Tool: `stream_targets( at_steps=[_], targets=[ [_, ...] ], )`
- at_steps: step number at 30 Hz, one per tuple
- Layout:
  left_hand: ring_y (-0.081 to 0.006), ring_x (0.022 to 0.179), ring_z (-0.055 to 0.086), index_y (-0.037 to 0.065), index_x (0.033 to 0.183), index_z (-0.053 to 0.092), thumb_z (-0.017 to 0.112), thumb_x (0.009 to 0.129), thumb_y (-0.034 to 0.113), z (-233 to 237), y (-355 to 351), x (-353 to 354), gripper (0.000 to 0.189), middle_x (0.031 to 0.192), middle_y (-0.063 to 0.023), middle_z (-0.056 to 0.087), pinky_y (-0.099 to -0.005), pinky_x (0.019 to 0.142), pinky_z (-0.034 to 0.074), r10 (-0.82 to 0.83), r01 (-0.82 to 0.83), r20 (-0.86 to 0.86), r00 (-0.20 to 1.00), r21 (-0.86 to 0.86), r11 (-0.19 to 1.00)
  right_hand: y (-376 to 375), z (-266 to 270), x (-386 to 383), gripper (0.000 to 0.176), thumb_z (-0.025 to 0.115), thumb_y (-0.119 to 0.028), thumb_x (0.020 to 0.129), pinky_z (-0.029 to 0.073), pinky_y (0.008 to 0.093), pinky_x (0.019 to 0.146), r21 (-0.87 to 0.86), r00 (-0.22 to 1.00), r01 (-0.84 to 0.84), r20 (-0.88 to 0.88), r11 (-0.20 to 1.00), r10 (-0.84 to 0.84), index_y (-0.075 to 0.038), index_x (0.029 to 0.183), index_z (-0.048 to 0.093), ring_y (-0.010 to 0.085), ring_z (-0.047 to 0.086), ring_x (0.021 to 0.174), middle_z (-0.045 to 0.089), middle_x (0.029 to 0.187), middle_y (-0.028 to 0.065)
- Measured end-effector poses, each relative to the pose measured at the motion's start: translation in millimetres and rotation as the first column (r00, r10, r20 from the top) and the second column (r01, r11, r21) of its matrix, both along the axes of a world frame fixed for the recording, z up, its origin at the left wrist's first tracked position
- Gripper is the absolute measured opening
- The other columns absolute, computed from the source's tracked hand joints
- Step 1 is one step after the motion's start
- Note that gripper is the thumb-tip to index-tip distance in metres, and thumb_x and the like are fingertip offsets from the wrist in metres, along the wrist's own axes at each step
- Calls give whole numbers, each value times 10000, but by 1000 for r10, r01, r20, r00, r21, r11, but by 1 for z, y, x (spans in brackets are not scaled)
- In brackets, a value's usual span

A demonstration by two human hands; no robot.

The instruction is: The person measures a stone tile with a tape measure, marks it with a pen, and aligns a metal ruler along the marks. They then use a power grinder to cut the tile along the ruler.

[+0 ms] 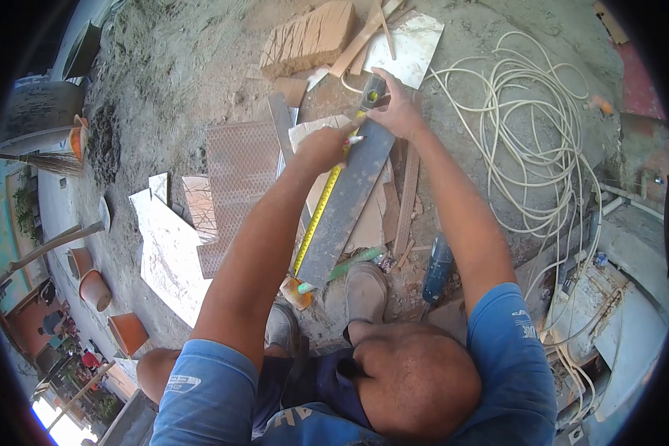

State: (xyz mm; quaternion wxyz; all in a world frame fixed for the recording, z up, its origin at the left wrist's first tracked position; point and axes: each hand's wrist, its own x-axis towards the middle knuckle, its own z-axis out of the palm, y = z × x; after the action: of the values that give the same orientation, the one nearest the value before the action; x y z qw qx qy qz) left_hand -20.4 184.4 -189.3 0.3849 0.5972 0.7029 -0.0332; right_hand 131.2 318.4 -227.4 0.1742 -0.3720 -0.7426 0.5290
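Observation:
A long dark grey board (360,178) lies aslant in front of my feet. A yellow tape measure (321,212) is stretched along its left edge, with the case (374,91) at the far end. My right hand (398,111) grips that case between thumb and fingers. Beside the tape, my left hand (325,147) is closed around a white and red marker (354,140), whose tip points right over the board. Part of the left fingers is hidden behind the hand.
A coiled pale hose (535,134) lies right. A blue power tool (438,269) is near my right foot. Left are a brown textured tile (238,167) and broken white pieces (167,253). A rough block (308,39) and wood strips lie beyond the board.

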Motion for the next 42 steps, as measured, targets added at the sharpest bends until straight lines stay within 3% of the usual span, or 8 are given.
stream_targets(
  at_steps=[13, 16, 18, 22, 24, 30, 33, 42],
  targets=[
    [-296, 1072, 652, 356, 1514, 276, 853, 667, 78, 2, 10, 2, 1062, 1131, -66, 688, -442, 850, 537, -30, 25, -87, 996, -52, 998, 8, 5, 4, 866, 719, -104, 737, 507, 376, 990, 76, 991, -67, 120, 995, 57, -248, 1490, 318, 279, 590, 1124, 460, 1375, 149],
    [-290, 1077, 651, 358, 1514, 270, 850, 670, 73, 7, 11, 3, 1063, 1138, -60, 688, -444, 856, 537, -24, 19, -73, 997, -61, 998, 9, 7, 5, 842, 715, -144, 716, 433, 409, 1067, 189, 992, -58, 122, 980, 35, -234, 1473, 357, 302, 552, 1166, 471, 1341, 154],
    [-283, 1081, 650, 370, 1521, 243, 847, 676, 82, 11, 11, 5, 1078, 1134, -54, 690, -444, 855, 538, -39, 31, -101, 994, -81, 996, 12, 10, 6, 704, 727, -173, 683, 408, 432, 1040, 652, 999, 38, -3, 757, -48, -203, 1351, 505, 280, 531, 1167, 530, 1259, 126],
    [-283, 1080, 653, 341, 1485, 336, 848, 679, 110, 8, 9, 3, 983, 1134, -59, 691, -445, 857, 537, -24, 18, -89, 996, -66, 998, -25, 60, 7, 448, 738, -185, 680, 399, 417, 973, 589, 968, -215, 234, 779, 90, -164, 1115, 632, 245, 533, 1129, 613, 1142, 89],
    [-295, 1076, 647, 272, 1404, 500, 878, 650, 179, -2, 10, 2, 849, 1122, -78, 694, -434, 857, 534, -30, 18, -151, 988, -81, 997, -43, 53, 6, 237, 723, -166, 715, 390, 395, 896, 675, 930, -368, 280, 639, 240, -144, 929, 623, 225, 554, 1023, 660, 944, 14],
    [-312, 1076, 642, 166, 1145, 693, 880, 640, 193, -1, 10, 1, 539, 1110, -101, 693, -431, 855, 529, -47, 32, -153, 987, -100, 994, -49, 37, -3, 238, 715, -204, 750, 390, 368, 844, 699, 881, -468, 415, 541, 226, -130, 964, 642, 190, 569, 930, 673, 849, 12],
    [-323, 1069, 641, 163, 1164, 680, 886, 628, 212, -3, 9, -1, 576, 1100, -106, 694, -437, 853, 528, -66, 55, -142, 988, -84, 995, -47, 38, -5, 86, 567, -155, 864, 407, 351, 793, 752, 885, -466, 403, 467, 235, -125, 899, 640, 182, 605, 878, 688, 814, 21],
    [-329, 1044, 649, 141, 1135, 678, 887, 629, 236, 0, 8, -2, 556, 1076, -117, 696, -441, 840, 532, -75, 67, -136, 988, -61, 996, -44, 31, -3, 77, 545, -148, 874, 427, 331, 785, 760, 861, -504, 404, 412, 309, -130, 889, 619, 181, 627, 846, 675, 786, 23]
  ],
)
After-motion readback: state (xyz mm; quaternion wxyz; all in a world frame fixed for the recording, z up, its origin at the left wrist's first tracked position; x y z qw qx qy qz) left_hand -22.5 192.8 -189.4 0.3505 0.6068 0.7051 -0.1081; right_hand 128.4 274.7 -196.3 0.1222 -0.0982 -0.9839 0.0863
